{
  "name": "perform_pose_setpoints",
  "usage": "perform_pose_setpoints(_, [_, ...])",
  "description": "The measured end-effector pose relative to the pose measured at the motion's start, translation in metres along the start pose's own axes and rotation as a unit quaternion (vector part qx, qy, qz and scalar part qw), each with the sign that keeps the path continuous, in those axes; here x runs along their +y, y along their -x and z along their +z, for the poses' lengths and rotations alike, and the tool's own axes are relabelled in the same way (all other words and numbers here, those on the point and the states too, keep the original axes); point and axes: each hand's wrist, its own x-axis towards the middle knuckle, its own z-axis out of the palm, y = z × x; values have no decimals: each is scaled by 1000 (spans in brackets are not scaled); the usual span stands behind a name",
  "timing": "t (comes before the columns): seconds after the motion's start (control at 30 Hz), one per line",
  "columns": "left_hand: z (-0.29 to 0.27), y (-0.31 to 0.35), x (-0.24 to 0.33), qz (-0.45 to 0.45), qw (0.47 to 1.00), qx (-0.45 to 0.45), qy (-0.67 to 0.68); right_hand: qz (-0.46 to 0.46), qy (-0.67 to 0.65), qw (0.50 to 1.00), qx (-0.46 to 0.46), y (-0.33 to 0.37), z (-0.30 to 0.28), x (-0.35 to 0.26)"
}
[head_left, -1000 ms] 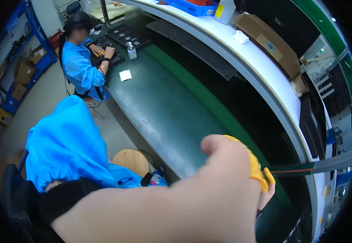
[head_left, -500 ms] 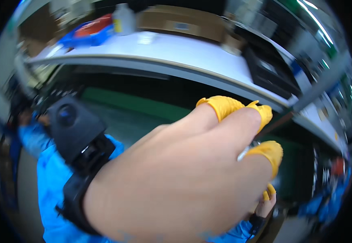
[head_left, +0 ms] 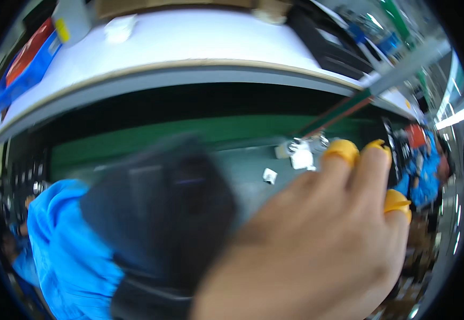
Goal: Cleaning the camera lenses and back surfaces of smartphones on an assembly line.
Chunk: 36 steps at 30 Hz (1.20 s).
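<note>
My left hand (head_left: pixel 317 240) fills the lower right, close to the camera and seen from the back. Yellow finger cots (head_left: pixel 344 151) cover the thumb and the fingertips in sight. The thumb stands apart from the fingers, and nothing shows between them; the palm side is hidden. A blurred black device (head_left: pixel 162 202) on a strap sits at the wrist, below a blue sleeve (head_left: pixel 69 250). Beyond the fingers, small white and metallic parts (head_left: pixel 302 158) lie on the dark green work surface (head_left: pixel 242 173), with a small white piece (head_left: pixel 270 176) beside them. My right hand is out of view.
A white shelf (head_left: pixel 189 42) crosses the top, carrying a blue tray (head_left: pixel 26 80) with something red, a white bottle (head_left: pixel 72 21) and a black open case (head_left: pixel 330 42). A slanted post (head_left: pixel 402 69) stands right. A person in blue (head_left: pixel 426 173) is beyond it.
The view has swung, so the shelf sits higher and the tray further left. My left hand appears lower and further right, baring the small parts. My right hand has left the picture.
</note>
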Motion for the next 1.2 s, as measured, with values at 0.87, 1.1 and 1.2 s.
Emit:
perform_pose_setpoints(0.87, [-81,110,-538,-576,781,154,-185,116,-16,930,-348,-233,624,202])
perform_pose_setpoints(1.1, [-39,166,-560,-589,761,265,-64,28,152,987,-40,-314,691,300])
perform_pose_setpoints(1.2, [-35,163,-545,-585,754,294,-48,56,138,988,-31,-328,673,275])
